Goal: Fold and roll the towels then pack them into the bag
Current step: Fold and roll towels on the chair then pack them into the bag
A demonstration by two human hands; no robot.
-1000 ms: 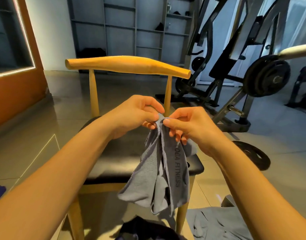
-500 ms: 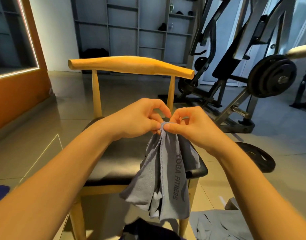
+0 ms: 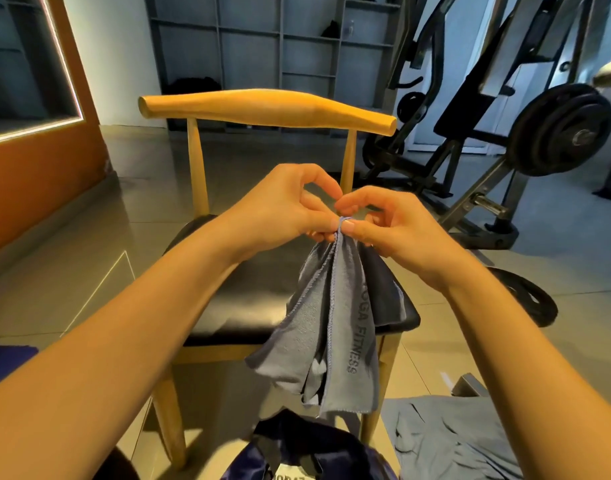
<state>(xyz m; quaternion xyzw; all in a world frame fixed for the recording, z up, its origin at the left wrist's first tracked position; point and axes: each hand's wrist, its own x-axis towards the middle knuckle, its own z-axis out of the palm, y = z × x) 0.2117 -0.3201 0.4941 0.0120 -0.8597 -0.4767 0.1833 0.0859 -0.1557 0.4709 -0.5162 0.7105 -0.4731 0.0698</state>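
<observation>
- Both hands have drawn together since a second ago. The left hand [image 3: 290,209] and the right hand [image 3: 397,230] now meet fingertip to fingertip above the chair [image 3: 266,109] seat, where a small gap showed before.
- The left hand pinches the top of the grey towel [image 3: 335,327] between thumb and forefinger, with its other fingers curled underneath.
- The right hand pinches the same gathered corner from the other side. Its forefinger arches over the top and the remaining fingers are loosely bent.
- The grey towel hangs from this pinch in narrow folds, bunched tighter at the top than before. Its lettered strip faces the camera and its hem hangs in front of the seat's front edge.
- A dark bag [image 3: 297,452] lies at the bottom edge, just below the hem.
- A second towel [image 3: 463,441] lies crumpled on the floor to the right of the bag.
</observation>
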